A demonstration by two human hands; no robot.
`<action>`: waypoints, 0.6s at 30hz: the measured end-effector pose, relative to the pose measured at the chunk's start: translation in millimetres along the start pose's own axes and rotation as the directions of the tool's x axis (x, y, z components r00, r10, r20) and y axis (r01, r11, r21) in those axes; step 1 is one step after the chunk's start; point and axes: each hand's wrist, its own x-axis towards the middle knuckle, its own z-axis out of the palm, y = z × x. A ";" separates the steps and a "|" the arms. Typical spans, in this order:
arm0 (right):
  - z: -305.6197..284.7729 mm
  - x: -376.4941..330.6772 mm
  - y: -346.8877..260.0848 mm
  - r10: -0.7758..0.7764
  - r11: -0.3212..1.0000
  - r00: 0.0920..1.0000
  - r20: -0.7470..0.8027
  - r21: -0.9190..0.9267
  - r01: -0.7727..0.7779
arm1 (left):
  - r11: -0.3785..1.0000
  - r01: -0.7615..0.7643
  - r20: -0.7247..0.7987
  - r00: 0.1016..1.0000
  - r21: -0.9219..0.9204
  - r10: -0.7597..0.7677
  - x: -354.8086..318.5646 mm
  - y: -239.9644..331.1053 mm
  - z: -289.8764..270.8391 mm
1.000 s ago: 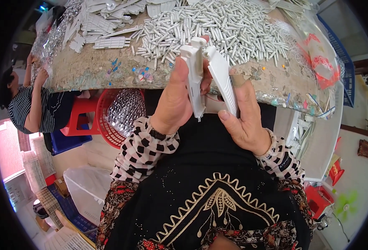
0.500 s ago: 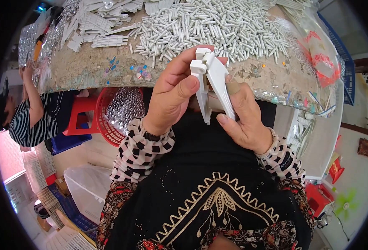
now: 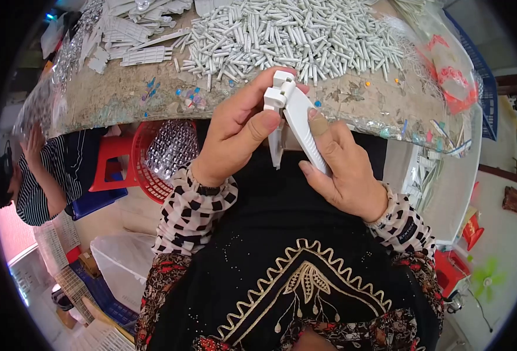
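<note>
White plastic piece [image 3: 298, 126]: held up at centre frame, just below the counter's near edge; two long flat arms joined at a blocky hinged head at the top, spreading apart downward; the right arm ribbed along its face, the left arm shorter in view and partly hidden behind the thumb.
Left hand [image 3: 235, 134]: closed around the head of the piece, thumb pressed across its front, fingers curled behind.
Right hand [image 3: 340, 169]: closed on the ribbed arm, forefinger laid along its upper part, the other fingers wrapped under it.
Counter [image 3: 118, 99]: across the upper frame, worn mottled top, near edge curving from left to right and passing just behind the hands.
Heap of small white tubes [image 3: 293, 41]: top centre on the counter, spread wide, near edge close above the held piece.
Flat white comb-like parts [image 3: 141, 52]: upper left on the counter, well apart from the hands.
Red basket [image 3: 165, 152]: below the counter edge, left of the left wrist, near it.
Clear plastic sheeting [image 3: 440, 76]: upper right, draped over the counter's corner.
Open room: dark lap below the hands, lower centre.
Another person [image 3: 36, 175]: far left, in a striped top.
</note>
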 end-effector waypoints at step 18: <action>-9.4 -11.4 -6.4 0.024 1.000 0.997 0.072 0.015 -0.025 | 0.975 0.185 0.086 0.977 0.120 -0.196 1.8 19.3 -7.5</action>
